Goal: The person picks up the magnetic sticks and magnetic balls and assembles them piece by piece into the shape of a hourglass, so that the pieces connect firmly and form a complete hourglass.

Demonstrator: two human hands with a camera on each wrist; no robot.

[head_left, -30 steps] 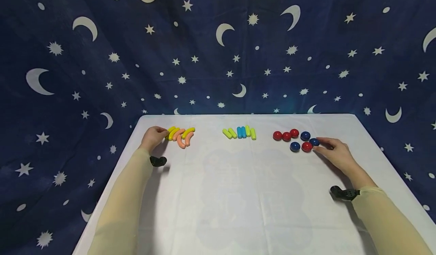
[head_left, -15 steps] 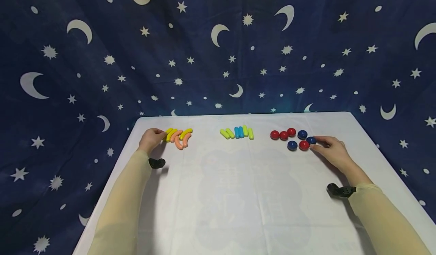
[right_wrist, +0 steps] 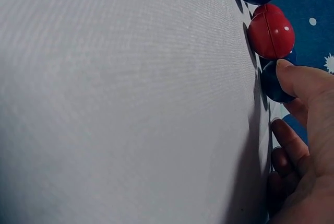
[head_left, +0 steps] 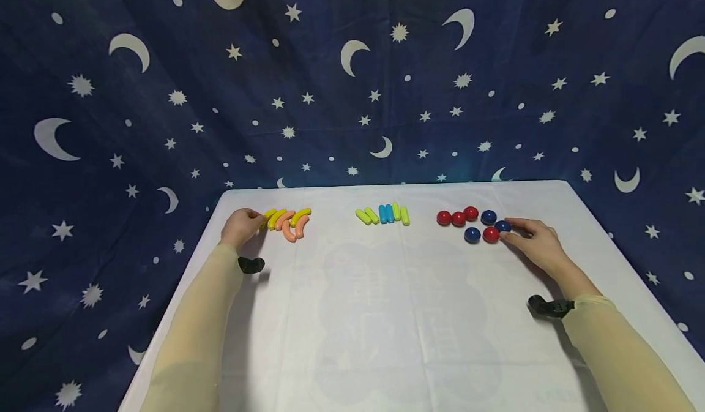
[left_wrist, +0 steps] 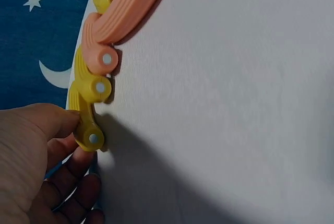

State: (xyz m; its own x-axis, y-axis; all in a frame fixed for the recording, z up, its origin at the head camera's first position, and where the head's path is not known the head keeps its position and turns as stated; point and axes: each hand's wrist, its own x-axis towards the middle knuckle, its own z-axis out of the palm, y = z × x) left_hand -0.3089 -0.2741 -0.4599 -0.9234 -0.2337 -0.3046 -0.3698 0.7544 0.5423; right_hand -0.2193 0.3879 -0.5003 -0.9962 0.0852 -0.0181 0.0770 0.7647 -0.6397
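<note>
1. Your left hand (head_left: 238,228), at about 10 o'clock on the counter (head_left: 374,314), pinches the outermost yellow banana (left_wrist: 88,132) with the thumb on top; its other fingers curl loosely below.
2. That banana is at the 9 o'clock end of its group. A second yellow banana (left_wrist: 96,88) lies just beside it, with pink bananas (head_left: 288,232) and a third yellow banana (head_left: 300,215) farther toward 3 o'clock.
3. Your right hand (head_left: 537,247), between 2 and 3 o'clock, pinches a blue ball (right_wrist: 270,83) at the outer side of its cluster. A red ball (right_wrist: 271,33) lies close at that ball's 8 o'clock; whether your thumb also touches it, you cannot tell.
4. Between the two groups, just past 12 o'clock, lie green sticks (head_left: 405,216) and blue sticks (head_left: 382,214), well apart from both hands.
5. The step in hand looks like gripping one piece at each outer end; both pieces appear to rest on the counter.
6. As a judgement, your next move calls for firm fingertip pinches and separation from the neighbours: the ball could roll or nudge the red one, and the banana could drag its neighbour.
</note>
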